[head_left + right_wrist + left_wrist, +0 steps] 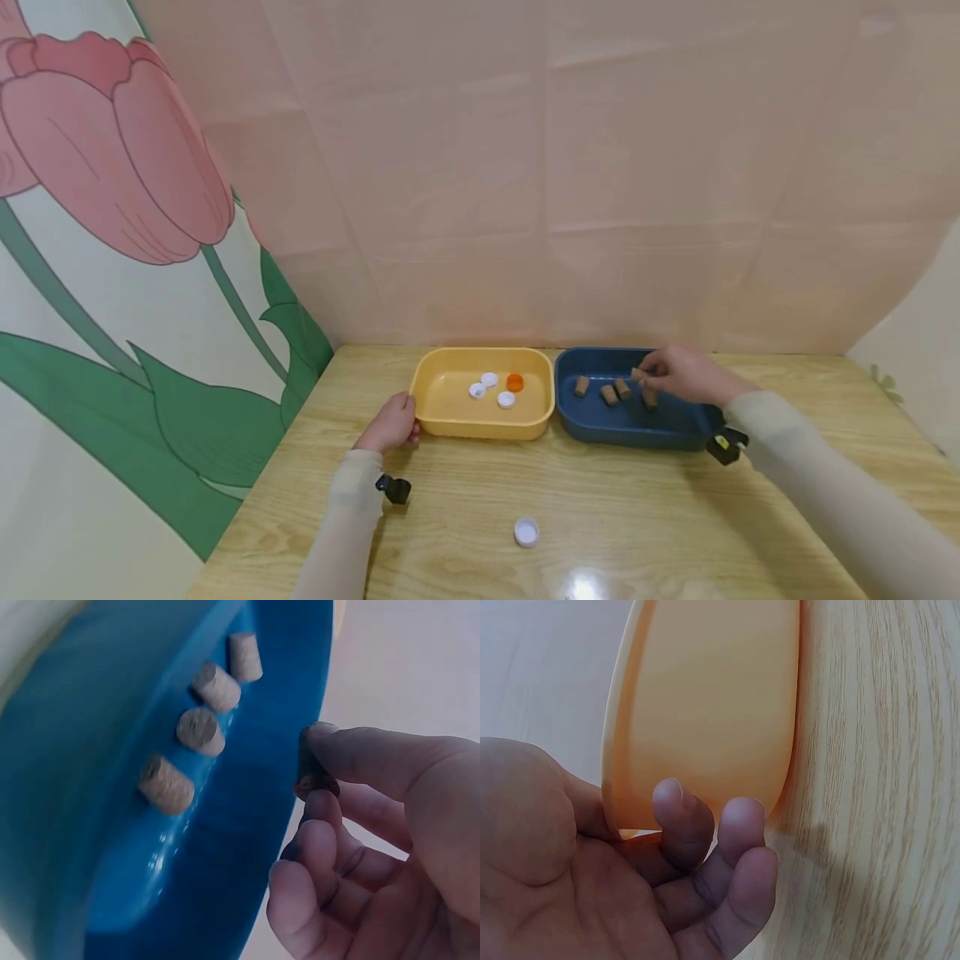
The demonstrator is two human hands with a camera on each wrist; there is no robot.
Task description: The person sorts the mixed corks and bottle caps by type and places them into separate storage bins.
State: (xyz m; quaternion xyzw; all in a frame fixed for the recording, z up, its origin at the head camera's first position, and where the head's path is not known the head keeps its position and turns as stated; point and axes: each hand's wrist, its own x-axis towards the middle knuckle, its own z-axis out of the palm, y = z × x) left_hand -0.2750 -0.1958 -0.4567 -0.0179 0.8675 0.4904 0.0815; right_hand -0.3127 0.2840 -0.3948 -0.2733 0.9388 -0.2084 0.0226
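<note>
My left hand grips the left end of a yellow plastic tray. In the left wrist view the thumb goes over the rim, and the curled fingers lie against the outer wall. Inside this tray are three white bottle caps and an orange cap. Over the dark blue tray to its right, my right hand pinches a cork between thumb and fingertips. Several more corks lie on the blue tray's floor below.
Another white cap lies on the wooden table in front of the trays. Behind them hangs a pinkish sheet. A wall with a painted tulip stands at the left. The two trays sit side by side, close together.
</note>
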